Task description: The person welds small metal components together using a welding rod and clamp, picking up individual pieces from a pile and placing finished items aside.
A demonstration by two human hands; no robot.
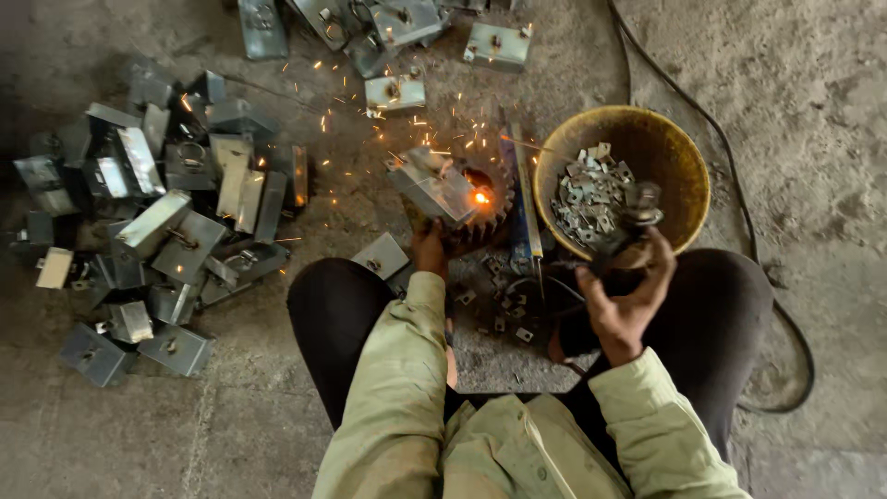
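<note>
Pale khaki sleeves nearest us, dark trousers, knees apart over a concrete floor [813, 102]. Our right hand [624, 300] is closed round a dark welding holder [617, 242], raised in front of the yellow bowl [679, 152]. Our left hand [429, 251] grips the lower edge of a grey metal box [432, 185], which is tilted and resting on a dark toothed gear [480, 222]. Bright weld point at the box's right edge, where it meets the gear; sparks scatter up and to the left. Small square plates [499, 319] lie loose between our knees. The bowl holds a heap of small metal clips [591, 196]. Pile of similar boxes [157, 231] well to the left, more boxes [388, 28] at the far edge. Black cable [711, 125] runs past the bowl on the right.
</note>
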